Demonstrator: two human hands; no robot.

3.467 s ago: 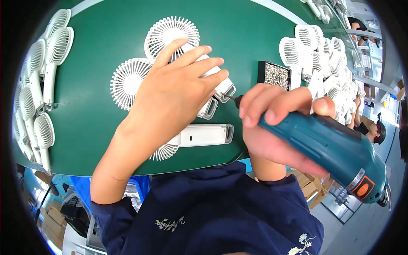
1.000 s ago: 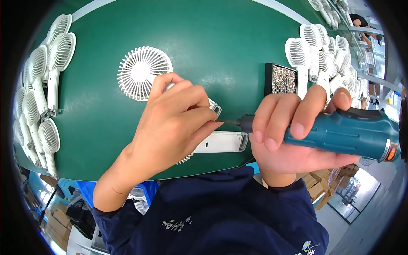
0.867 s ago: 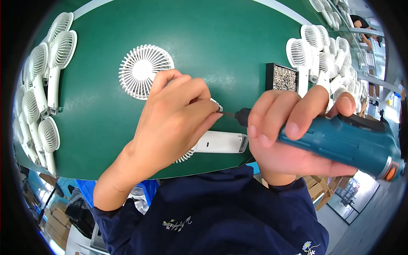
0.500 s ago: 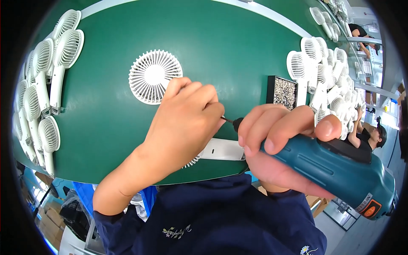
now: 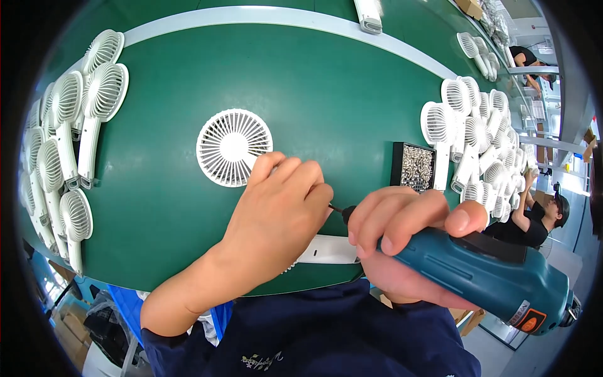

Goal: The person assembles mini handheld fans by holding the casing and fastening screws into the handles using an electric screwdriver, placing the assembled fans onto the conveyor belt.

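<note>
My right hand (image 5: 408, 232) is wrapped round a teal electric screwdriver (image 5: 477, 276), its thin bit pointing left. At the bit's tip my left hand (image 5: 276, 220) is closed, fingers curled together; what they hold, if anything, is hidden. Just beyond the left knuckles lies a round white fan grille (image 5: 234, 147) with radiating slats, and its lower right edge reaches toward the left fingers. Below the bit, near the table's front edge, rests a white fan handle (image 5: 330, 250), partly covered by my left hand.
A black box of small screws (image 5: 416, 168) stands at the right. White handheld fan parts (image 5: 477, 135) are heaped beside it, and more fan parts (image 5: 65, 100) line the left side of the green table (image 5: 339, 94). Another person (image 5: 534, 213) works at the far right.
The whole view has shifted, so the table and fan parts sit lower in the picture. Both hands keep nearly the same pose, with the screwdriver bit still at the left fingers.
</note>
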